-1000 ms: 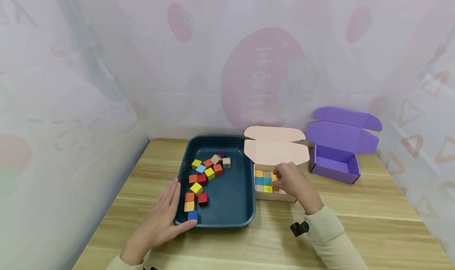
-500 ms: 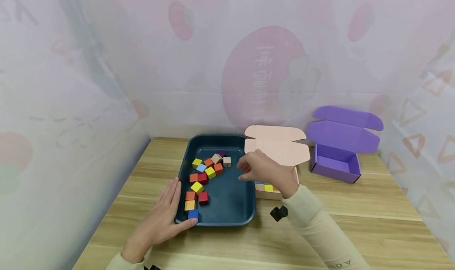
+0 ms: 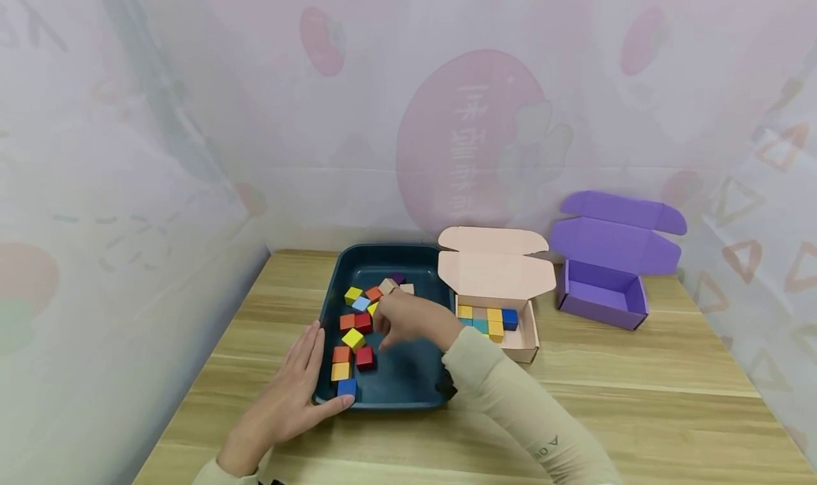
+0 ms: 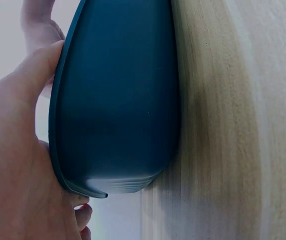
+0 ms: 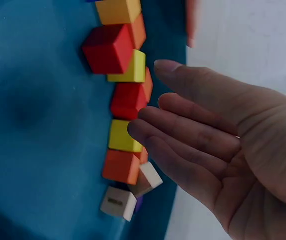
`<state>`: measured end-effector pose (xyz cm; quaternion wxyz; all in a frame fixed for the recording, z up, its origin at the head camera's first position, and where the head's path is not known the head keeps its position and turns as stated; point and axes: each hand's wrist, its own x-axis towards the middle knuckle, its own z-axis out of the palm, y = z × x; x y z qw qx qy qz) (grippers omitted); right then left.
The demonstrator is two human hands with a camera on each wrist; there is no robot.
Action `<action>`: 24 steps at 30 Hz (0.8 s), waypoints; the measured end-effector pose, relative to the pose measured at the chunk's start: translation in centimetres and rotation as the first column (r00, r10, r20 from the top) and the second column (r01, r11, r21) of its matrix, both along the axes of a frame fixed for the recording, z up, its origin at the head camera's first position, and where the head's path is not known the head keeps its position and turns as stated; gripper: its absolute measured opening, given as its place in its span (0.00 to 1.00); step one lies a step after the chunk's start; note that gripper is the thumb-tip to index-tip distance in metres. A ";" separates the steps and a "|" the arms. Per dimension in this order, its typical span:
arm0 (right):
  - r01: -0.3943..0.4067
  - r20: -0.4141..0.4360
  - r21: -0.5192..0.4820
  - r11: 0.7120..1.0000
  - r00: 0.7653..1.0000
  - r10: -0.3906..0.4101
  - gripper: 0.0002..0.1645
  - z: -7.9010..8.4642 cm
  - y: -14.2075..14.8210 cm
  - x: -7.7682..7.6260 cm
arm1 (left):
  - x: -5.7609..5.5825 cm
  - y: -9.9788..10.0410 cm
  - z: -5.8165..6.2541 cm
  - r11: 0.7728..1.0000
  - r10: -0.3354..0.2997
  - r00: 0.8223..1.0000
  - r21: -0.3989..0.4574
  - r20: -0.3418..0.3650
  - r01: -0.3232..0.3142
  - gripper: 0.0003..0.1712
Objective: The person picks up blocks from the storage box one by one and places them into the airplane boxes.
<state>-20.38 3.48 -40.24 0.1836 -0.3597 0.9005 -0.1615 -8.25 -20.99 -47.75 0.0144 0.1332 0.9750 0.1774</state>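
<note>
A dark teal tray [image 3: 408, 384] holds several loose cubes in red, orange, yellow, blue, purple and bare wood, mostly at its left and back. My left hand [image 3: 287, 389] lies along the tray's left rim with straight fingers, the thumb at the front left corner beside a blue cube [image 3: 347, 387]. Over the middle of the tray hovers my right hand [image 3: 411, 320], holding nothing. In the right wrist view, its relaxed fingers and thumb are apart, close above a red cube [image 5: 128, 100] and a yellow cube [image 5: 124, 135]. The hand partly hides some cubes in the head view.
Right of the tray, a peach cardboard box [image 3: 498, 272] stands with its lid up and several cubes inside, partly behind my right sleeve. Beyond it is an open purple box [image 3: 600, 290] with no cubes visible. All stand on a wooden table [image 3: 676, 386] before a printed cloth.
My right hand has left the peach box and moved left over the tray. A blue cube and an orange-yellow cube now show in the box where the hand was. My left hand stays put.
</note>
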 end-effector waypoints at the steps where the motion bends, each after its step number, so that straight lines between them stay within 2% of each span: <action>1: -0.002 0.007 0.007 1.000 1.000 0.002 0.20 -0.2 -0.4 0.0 | 0.0 0.0 0.0 1.000 0.001 1.000 0.000 0.000 -0.001 0.71; 13: -0.006 0.014 0.120 0.993 1.000 0.005 0.14 -2.0 -3.6 0.3 | 0.0 -0.1 -0.2 1.000 -0.017 1.000 0.024 0.004 0.017 0.70; 20: 0.024 -0.004 0.185 0.982 1.000 -0.023 0.11 -2.2 -4.3 0.2 | -0.1 -0.1 -0.2 0.999 -0.024 1.000 0.033 0.006 0.023 0.70; 24: 0.011 -0.011 0.206 0.978 1.000 -0.009 0.13 -2.2 -4.5 0.1 | -0.2 -0.2 -0.2 0.999 -0.024 1.000 0.033 0.008 0.023 0.70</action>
